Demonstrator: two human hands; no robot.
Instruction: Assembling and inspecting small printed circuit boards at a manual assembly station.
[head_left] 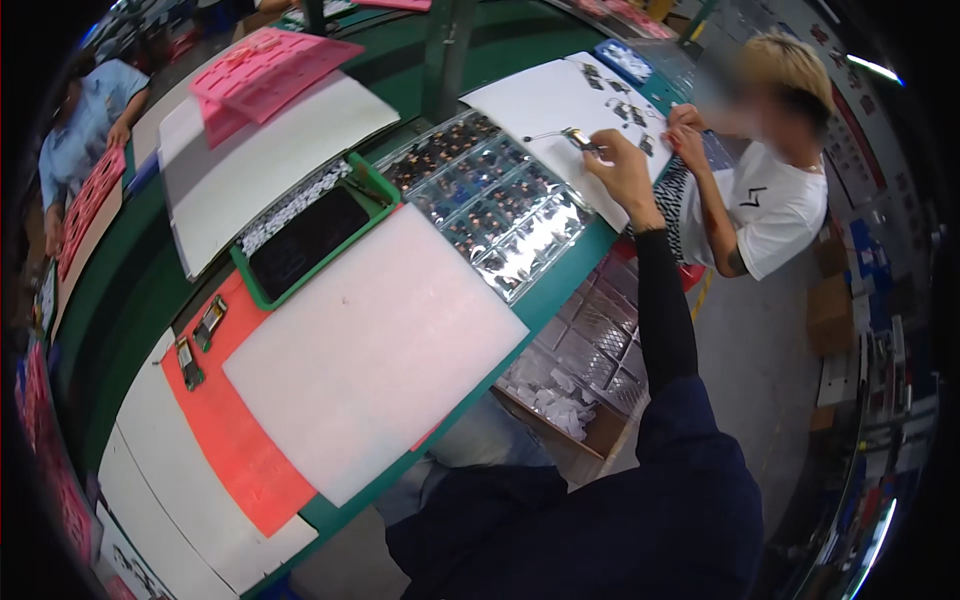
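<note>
The right hand reaches out over the far part of the tabletop and pinches a small electronic part between thumb and fingers. The part is held up at the fingertips, above the edge of a white sheet. It is a little flat block – pale and silvery on its face, darker and yellowish along the rim – and a thin wire runs out from it to the left in a slack curve. Finer detail is too small to make out. The left hand is out of view, so I cannot tell its state.

Several dark parts with wires lie scattered on the same white sheet, near a co-worker in a white shirt whose own hands are raised beside it. Just below the right hand's part sits a clear plastic tray, its compartments filled with small dark, coppery and blue pieces. Nearer the body lies a pale foam sheet, overlapping an orange-red mat. Two small boards – silver and green – rest on that mat, beside a green-rimmed bin.
</note>
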